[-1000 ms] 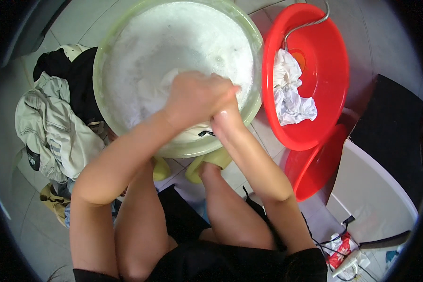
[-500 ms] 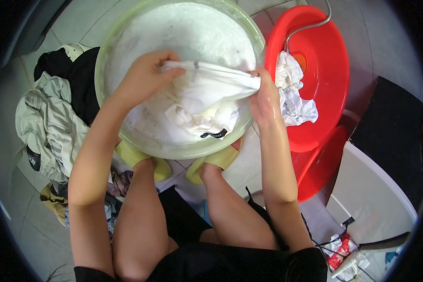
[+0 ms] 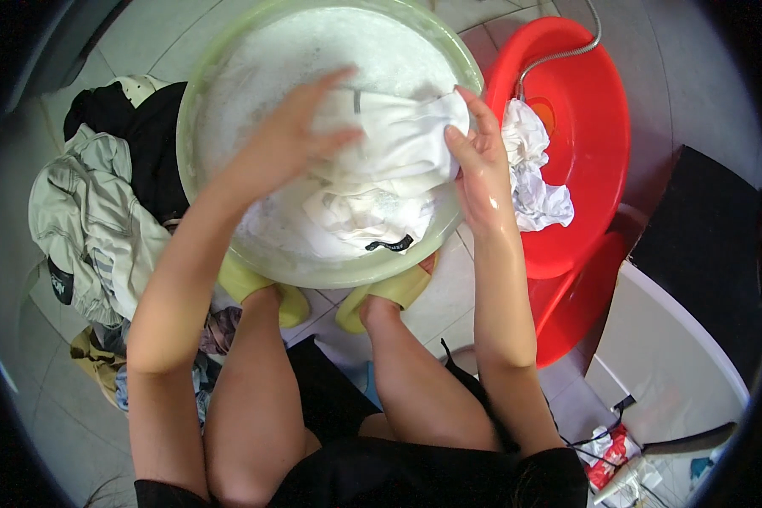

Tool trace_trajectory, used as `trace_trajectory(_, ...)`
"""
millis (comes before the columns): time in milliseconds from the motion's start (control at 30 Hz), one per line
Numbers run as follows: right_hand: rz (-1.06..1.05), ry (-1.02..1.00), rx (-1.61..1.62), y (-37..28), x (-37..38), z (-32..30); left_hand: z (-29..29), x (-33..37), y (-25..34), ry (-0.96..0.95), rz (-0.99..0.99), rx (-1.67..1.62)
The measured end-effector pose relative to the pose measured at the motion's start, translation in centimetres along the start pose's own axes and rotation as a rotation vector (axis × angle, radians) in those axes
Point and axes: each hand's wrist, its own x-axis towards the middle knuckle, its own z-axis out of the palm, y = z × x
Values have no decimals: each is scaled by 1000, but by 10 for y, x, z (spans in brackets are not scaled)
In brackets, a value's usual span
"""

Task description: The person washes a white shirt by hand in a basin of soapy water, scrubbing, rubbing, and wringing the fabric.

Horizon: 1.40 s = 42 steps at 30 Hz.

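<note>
A soaked white garment (image 3: 398, 135) is stretched over a pale green basin (image 3: 330, 273) of sudsy water, its lower part bunched with a small black label showing. My right hand (image 3: 483, 169) grips the garment's right end between thumb and fingers. Over its left end hovers my left hand (image 3: 300, 127), smeared by motion, thumb and fingers spread apart with the white cloth behind the gap. Whether the left fingertips touch the cloth I cannot tell. The rest of the garment dips into the foam.
Right of the basin stands a red tub (image 3: 588, 169) holding crumpled white clothes (image 3: 538, 182) and a metal hose (image 3: 559, 52). A second red container (image 3: 580, 296) sits below it. Dry clothes (image 3: 102, 220) are heaped on the left. Yellow-green slippers (image 3: 389, 296) touch the floor by the basin.
My left hand has gone from pinching the garment's left edge to spread fingers, moving slightly up and right. The right hand has turned its palm up more, still gripping the cloth.
</note>
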Motion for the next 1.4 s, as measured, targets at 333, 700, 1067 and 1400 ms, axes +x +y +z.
trace_trajectory(333,164,80,-320,12,-38,-10,6,-8,46,290,-523,-364)
trace_trajectory(700,55,-139,-1321,42,-38,-6,-34,-37,57,35,-215,-1590)
trace_trajectory(1067,-355,-21,-156,-14,-36,27,8,-51,-8,141,-107,258)
trace_trajectory(1400,-305,20,-688,28,-40,17,-1,-44,23,-87,-419,-537)
